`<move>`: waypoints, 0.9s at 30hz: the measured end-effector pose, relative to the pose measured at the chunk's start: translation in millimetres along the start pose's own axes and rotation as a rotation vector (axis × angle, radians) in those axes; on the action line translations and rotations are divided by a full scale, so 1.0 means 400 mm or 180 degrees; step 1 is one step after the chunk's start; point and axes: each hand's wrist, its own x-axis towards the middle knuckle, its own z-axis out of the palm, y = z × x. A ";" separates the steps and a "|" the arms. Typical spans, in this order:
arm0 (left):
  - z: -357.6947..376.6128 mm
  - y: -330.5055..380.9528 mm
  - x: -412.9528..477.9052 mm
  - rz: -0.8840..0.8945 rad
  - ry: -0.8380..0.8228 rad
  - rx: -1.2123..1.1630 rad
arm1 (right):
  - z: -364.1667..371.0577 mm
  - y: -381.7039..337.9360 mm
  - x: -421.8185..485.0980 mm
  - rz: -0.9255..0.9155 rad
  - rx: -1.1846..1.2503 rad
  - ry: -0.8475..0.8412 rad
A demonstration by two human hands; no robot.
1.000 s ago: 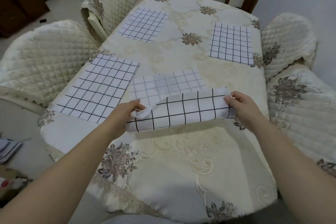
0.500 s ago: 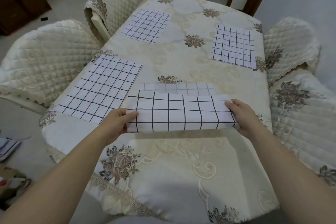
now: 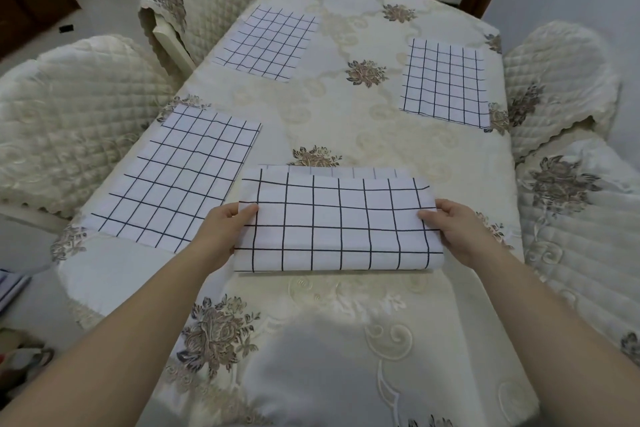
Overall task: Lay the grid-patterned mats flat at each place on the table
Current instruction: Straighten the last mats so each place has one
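Left hand (image 3: 221, 236) and right hand (image 3: 457, 232), each closed on one end of a folded grid mat (image 3: 337, 225), hold it at the tabletop's (image 3: 346, 114) near place. Three laid mats (image 3: 176, 177) lie flat beyond.

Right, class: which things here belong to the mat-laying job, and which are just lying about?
Job: folded grid mat in left hand and right hand; three laid mats; table.
Lying about: quilted chairs; floor clutter.
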 end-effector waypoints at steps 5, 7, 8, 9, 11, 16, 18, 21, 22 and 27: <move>0.014 -0.007 0.052 -0.0161 0.0143 0.0071 | 0.008 0.015 0.048 0.0232 -0.0226 0.0146; 0.016 -0.011 0.072 -0.0174 0.0142 0.0100 | 0.011 0.023 0.067 0.0245 -0.0331 0.0204; 0.018 -0.012 0.081 -0.0180 0.0168 0.0145 | 0.011 0.027 0.077 0.0225 -0.0407 0.0230; 0.021 -0.010 0.087 -0.0184 0.0191 0.0202 | 0.012 0.032 0.087 0.0200 -0.0476 0.0259; 0.021 -0.017 0.109 -0.0209 0.0269 0.0265 | 0.014 0.041 0.107 0.0140 -0.0590 0.0332; 0.017 -0.019 0.144 -0.0247 0.0318 0.0409 | 0.026 0.044 0.143 0.0031 -0.0771 0.0551; 0.010 -0.022 0.159 -0.0245 0.0339 0.0444 | 0.032 0.040 0.150 -0.0033 -0.0923 0.0630; 0.001 -0.021 0.178 -0.0169 0.0403 0.0501 | 0.039 0.035 0.159 -0.0116 -0.1044 0.0763; 0.000 -0.017 0.183 -0.0155 0.0463 0.0567 | 0.040 0.034 0.162 -0.0127 -0.1065 0.0798; 0.013 0.002 0.196 0.0056 0.0640 0.0777 | 0.045 0.033 0.175 -0.0168 -0.1293 0.0904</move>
